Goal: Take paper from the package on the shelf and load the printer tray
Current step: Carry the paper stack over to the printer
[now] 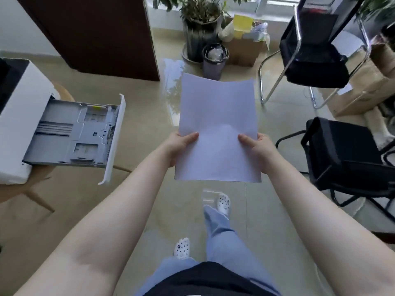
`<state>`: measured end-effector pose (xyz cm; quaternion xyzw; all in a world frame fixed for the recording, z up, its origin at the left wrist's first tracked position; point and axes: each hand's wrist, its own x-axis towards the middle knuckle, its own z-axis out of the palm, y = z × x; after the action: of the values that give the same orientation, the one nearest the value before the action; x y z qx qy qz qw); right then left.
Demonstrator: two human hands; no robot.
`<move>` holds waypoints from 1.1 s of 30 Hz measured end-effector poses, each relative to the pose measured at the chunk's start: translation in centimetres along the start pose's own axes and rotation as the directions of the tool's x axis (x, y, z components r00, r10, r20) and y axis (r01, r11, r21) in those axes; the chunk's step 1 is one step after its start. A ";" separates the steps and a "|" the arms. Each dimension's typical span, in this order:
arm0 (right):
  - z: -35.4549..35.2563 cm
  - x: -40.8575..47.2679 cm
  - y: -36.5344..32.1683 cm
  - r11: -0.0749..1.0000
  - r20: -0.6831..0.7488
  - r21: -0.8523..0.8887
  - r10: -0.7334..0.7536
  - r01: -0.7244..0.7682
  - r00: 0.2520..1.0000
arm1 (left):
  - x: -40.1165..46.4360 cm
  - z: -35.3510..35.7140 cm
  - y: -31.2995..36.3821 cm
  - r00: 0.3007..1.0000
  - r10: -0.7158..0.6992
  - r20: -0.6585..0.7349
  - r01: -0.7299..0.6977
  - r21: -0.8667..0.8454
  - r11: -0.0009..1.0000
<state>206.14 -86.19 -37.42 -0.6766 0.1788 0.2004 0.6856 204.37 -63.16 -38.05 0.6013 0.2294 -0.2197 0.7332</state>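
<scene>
A thin stack of white paper (pixel 218 116) is held flat in front of me, above the floor. My left hand (pixel 181 146) grips its left edge with the thumb on top, and my right hand (pixel 256 150) grips its right edge the same way. The white printer (pixel 17 116) stands at the left on a low wooden table. Its grey paper tray (pixel 72 133) is pulled out toward the right and holds no paper. The tray lies to the left of the paper, apart from it. No shelf or paper package is in view.
Two black chairs (pixel 346 154) stand at the right, with cardboard boxes (pixel 363 90) behind them. A potted plant (pixel 198 28), a small bin (pixel 214 60) and a dark wooden cabinet (pixel 102 35) stand farther ahead. Glossy tiled floor lies between printer and chairs.
</scene>
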 end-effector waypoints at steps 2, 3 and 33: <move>0.0 4.4 -2.0 1.000 0.034 -0.024 0.009 -0.008 0.999 | 3.4 0.2 1.9 1.000 0.012 -0.028 -0.013 -0.026 1.000; 0.0 6.7 -2.8 0.999 0.047 -0.043 0.010 -0.008 0.999 | 5.0 0.2 2.8 0.999 0.014 -0.051 -0.016 -0.038 0.999; 33.8 44.9 -22.8 0.781 0.618 -0.575 0.219 0.245 0.755 | 24.5 -21.6 20.5 0.675 -0.112 -0.729 -0.283 -0.396 0.874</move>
<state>255.49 -51.05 -40.39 -0.7510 -0.1546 0.4666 0.4409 234.62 -39.37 -40.41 0.4481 0.5205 0.1389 0.7135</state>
